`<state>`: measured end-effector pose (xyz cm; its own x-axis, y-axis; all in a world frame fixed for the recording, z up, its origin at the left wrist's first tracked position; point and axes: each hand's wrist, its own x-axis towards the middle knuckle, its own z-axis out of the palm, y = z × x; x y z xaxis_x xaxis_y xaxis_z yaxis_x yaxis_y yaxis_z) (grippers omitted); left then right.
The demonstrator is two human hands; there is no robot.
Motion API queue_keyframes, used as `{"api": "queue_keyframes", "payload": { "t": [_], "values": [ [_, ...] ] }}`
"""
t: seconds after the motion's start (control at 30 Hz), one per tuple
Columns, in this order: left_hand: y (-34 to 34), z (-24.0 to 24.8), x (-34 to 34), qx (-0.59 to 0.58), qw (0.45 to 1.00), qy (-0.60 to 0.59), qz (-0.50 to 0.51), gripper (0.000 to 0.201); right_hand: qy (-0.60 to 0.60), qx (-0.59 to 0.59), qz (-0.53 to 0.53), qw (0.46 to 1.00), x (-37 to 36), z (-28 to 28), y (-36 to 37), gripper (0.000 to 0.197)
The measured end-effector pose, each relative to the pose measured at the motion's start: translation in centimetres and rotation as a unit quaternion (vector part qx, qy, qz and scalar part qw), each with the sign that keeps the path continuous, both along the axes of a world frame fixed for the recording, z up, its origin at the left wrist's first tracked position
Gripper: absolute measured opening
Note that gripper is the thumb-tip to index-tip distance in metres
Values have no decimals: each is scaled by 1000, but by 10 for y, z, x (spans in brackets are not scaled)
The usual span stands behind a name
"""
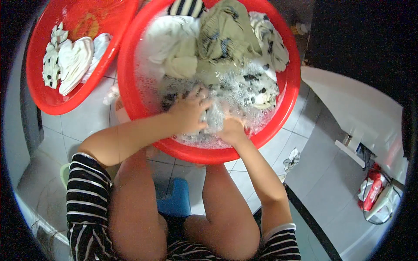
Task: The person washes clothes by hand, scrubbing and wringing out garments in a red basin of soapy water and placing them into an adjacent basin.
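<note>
Both the left hand (188, 114) and right hand (231, 130) clench a sudsy garment (214, 117) in the brimming red basin (130, 65), so hard scrubbing risks slopping foam onto the tiled floor (87, 122).

This is looking like a home washing area, a bathroom or laundry corner. Pale grey floor tiles (331, 174) are running under everything, and a person is sitting low on a blue stool (176, 200). Two red plastic basins are standing on the floor: the big basin (130, 87) is holding soapy water and soaking clothes (217, 39), while the second basin (39, 82) is holding wrung laundry (72, 58). A red refill pouch (373, 191) is lying near the wall.
</note>
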<state>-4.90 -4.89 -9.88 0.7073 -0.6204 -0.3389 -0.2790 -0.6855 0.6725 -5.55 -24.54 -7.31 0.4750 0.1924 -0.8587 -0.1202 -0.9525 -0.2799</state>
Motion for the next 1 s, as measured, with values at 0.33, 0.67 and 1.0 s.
{"api": "queue_keyframes", "payload": {
  "t": [0.33,0.67,1.0],
  "values": [
    [-23,-127,24,92,987,-134,21,75,-221,-25,64,973,15,-84,18,65],
    [-31,5,20,43,997,-52,27,51,-243,99,-296,918,25,25,-44,25],
    [-48,-22,31,-70,986,149,3,43,-349,35,-256,901,13,-6,-37,75]
  ]
}}
